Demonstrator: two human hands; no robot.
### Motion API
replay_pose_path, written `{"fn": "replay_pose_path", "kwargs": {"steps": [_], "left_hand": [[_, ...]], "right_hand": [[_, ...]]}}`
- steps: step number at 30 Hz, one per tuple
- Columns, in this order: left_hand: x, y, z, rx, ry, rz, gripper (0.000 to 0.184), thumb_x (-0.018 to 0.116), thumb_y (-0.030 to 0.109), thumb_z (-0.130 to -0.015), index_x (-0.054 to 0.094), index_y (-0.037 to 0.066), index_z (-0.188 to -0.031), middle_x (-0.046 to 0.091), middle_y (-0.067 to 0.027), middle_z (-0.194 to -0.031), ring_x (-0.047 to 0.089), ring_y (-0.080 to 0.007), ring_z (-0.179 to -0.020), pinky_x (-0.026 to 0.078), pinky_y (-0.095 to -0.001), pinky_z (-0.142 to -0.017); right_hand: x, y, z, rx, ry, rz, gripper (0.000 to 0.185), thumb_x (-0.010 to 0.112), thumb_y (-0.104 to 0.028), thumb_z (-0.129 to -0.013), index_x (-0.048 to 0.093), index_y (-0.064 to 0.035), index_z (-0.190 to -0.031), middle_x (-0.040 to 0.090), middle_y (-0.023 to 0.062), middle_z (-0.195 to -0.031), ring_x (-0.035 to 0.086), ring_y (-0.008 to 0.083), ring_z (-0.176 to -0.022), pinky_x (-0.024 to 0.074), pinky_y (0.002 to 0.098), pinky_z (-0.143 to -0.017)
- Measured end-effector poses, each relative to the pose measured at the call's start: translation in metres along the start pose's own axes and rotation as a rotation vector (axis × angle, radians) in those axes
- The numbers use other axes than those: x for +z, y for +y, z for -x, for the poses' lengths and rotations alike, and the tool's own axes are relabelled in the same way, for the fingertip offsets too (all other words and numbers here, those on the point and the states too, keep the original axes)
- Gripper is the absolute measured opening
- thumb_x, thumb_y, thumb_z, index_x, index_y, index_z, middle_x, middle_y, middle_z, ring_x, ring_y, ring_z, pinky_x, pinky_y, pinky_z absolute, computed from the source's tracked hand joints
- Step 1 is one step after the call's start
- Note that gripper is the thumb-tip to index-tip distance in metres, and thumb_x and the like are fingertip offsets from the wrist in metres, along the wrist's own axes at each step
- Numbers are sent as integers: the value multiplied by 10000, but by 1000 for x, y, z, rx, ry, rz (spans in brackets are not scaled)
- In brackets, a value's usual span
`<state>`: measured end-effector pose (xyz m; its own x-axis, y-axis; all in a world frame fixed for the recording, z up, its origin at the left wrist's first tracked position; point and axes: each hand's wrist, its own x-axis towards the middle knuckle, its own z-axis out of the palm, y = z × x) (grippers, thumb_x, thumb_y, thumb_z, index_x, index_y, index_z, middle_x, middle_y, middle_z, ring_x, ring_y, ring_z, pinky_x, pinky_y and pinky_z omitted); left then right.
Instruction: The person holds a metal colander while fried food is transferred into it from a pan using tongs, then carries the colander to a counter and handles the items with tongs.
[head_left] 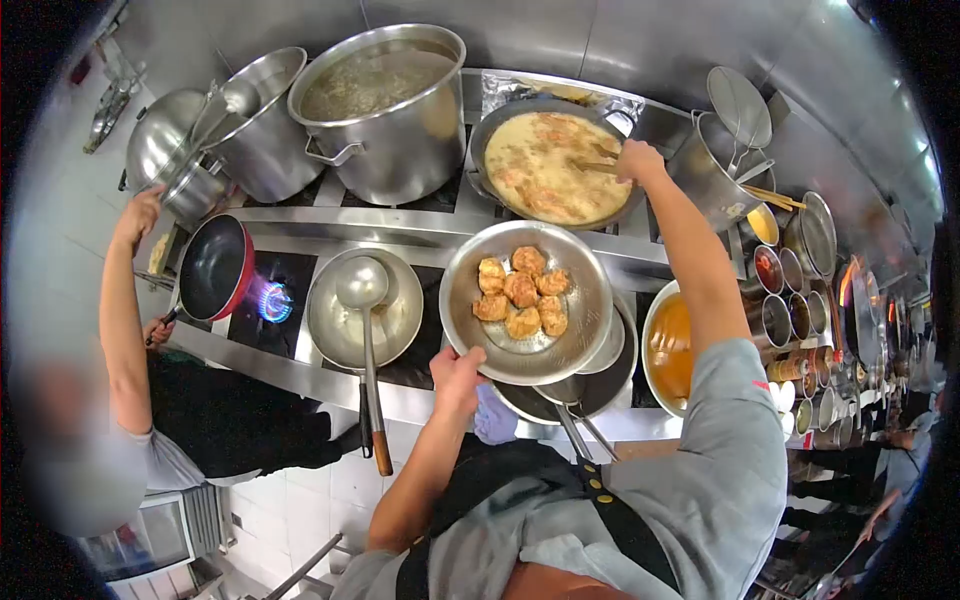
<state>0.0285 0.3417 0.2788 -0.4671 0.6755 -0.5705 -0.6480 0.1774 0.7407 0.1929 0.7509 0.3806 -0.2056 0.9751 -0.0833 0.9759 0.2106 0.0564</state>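
My left hand (458,380) grips the near rim of a steel bowl (590,340), which holds several browned, fried pieces (520,290). At the back, my right hand (638,162) is closed on a wooden utensil (597,166) whose end reaches into a wide wok (485,135). Pale, bubbling liquid with light brown bits (545,160) fills that wok. Beneath the steel bowl, a dark pan (610,385) and a strainer's handle (575,435) show in part.
Left of the bowl, a pan (400,335) holds a ladle (362,283). Tall pots (400,140) stand behind. A co-worker (130,350) holds a red pan (215,265) near a blue flame (272,300). Orange liquid (670,350) and seasoning containers (775,320) are at the right.
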Motion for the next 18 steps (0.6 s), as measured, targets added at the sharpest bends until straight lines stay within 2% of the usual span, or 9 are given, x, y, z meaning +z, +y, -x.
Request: {"fn": "replay_pose_path", "kwargs": {"steps": [3, 5, 8, 11, 14, 18], "left_hand": [[-1, 4, 3, -7, -31, -16, 292, 548, -33, -733, 518, -118, -1011, 614, -182, -952, 650, -287, -786, 576, -409, -668], [-1, 3, 1, -6, -36, -20, 291, 547, -28, -734, 526, -122, -1009, 614, -181, -961, 650, -289, -790, 575, -412, -669], [-3, 2, 1, -9, -5, -37, 282, 543, -29, -734, 542, -114, -1003, 619, -174, -945, 651, -285, -786, 577, -405, -665], [-6, 1, 0, -5, -75, -12, 276, 543, -35, -733, 547, -109, -998, 621, -172, -936, 653, -281, -776, 578, -404, -665], [-5, 1, 0, -18, -56, -36, 284, 547, -39, -726, 549, -110, -1001, 620, -170, -928, 653, -278, -761, 577, -398, -656], [-3, 0, 1, -31, -34, -96, 309, 550, -41, -716, 544, -113, -1016, 616, -168, -935, 651, -279, -782, 574, -392, -662]], "right_hand": [[0, -4, -6, 40, -70, -13, 411, 765, -150, -604, 668, -38, -988, 640, 169, -1061, 620, 299, -999, 509, 386, -819], [-13, -5, -4, 51, -168, -100, 441, 771, -165, -608, 658, -31, -1013, 625, 173, -1097, 612, 293, -1018, 503, 388, -826], [-10, 5, -11, 38, -83, -74, 460, 776, -154, -600, 614, 10, -999, 670, 165, -914, 676, 269, -719, 548, 359, -646], [-1, 4, -10, 49, -131, -119, 468, 771, -154, -607, 615, 23, -1012, 669, 168, -910, 672, 252, -708, 541, 345, -583], [1, -7, -6, 67, -189, -235, 432, 763, -158, -617, 628, 39, -978, 671, 166, -887, 666, 242, -688, 531, 329, -541], [22, -11, -21, 50, -210, -255, 352, 764, -155, -619, 643, 58, -871, 667, 168, -835, 655, 233, -649, 521, 338, -525]]}}
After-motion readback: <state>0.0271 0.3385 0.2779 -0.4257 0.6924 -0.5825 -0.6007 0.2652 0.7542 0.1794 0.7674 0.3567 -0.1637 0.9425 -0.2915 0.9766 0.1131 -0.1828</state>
